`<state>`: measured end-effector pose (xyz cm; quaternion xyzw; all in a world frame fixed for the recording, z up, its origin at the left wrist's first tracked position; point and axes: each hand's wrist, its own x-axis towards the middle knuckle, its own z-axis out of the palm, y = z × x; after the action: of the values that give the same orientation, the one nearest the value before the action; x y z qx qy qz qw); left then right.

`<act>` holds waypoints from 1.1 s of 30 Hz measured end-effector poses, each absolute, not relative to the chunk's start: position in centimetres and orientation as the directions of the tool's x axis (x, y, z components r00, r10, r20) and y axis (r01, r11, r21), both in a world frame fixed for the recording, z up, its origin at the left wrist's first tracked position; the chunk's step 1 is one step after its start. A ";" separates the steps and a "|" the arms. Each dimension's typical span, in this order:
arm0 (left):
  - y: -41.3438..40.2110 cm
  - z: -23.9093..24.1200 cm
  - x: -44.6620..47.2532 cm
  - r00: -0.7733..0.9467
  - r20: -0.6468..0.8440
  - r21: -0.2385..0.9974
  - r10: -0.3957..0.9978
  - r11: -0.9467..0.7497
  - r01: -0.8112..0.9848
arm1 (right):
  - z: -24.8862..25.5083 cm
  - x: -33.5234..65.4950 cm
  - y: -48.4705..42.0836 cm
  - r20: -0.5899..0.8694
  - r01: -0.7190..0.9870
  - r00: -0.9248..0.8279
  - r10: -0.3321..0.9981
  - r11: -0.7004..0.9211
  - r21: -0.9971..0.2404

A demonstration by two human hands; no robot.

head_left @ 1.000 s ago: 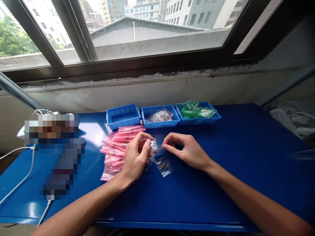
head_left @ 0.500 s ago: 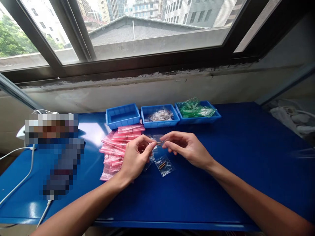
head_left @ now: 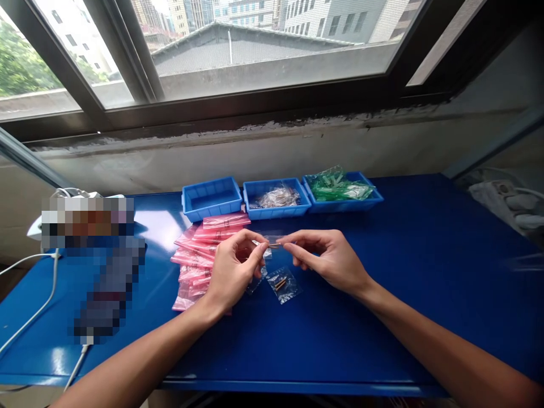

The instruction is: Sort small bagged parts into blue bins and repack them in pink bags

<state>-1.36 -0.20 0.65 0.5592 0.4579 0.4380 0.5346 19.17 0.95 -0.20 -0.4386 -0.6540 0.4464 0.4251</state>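
Thin brass-coloured pins [head_left: 275, 245] span the gap between my two hands above the table; whether they are screws is too small to tell. The thumb and forefinger of my left hand [head_left: 238, 266] pinch their left end. At the right end, the thumb and forefinger of my right hand [head_left: 325, 258] close on the tips. Just below lies a small clear bag [head_left: 289, 290] with similar brass-coloured pieces in it. Other clear bags [head_left: 257, 282] are partly covered by my left hand. A spread of pink plastic bags [head_left: 191, 260] lies beneath and left of that hand.
Along the back of the blue table [head_left: 408, 317] stand a bare blue bin [head_left: 212, 199], a bin with small clear bags [head_left: 276, 212] and a bin with green bags [head_left: 346, 208]. White cables [head_left: 55, 283] and blurred-out items sit at the left. A window rises behind.
My right thumb and forefinger have moved in to the left and closed on the free end of the pins. My left hand keeps its pinch, nearly still.
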 end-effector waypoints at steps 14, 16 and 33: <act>-0.9 0.0 -1.3 0.185 0.296 0.952 0.937 -0.306 0.028 | -0.3 18.9 -0.1 0.641 0.342 -0.169 0.749 0.654 -0.675; -0.9 0.0 -1.2 0.177 0.314 0.945 0.933 -0.324 0.031 | -0.3 18.9 -0.1 0.664 0.352 -0.185 0.724 0.680 -0.643; -0.5 0.5 -1.2 0.235 0.013 0.995 0.972 -0.035 0.090 | 0.3 18.8 0.1 0.282 0.215 -0.195 0.939 0.322 -0.922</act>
<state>-1.24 -0.54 0.55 0.5843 0.4545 0.4198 0.5252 18.75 0.08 0.29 -0.4326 -0.6672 0.3900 0.4643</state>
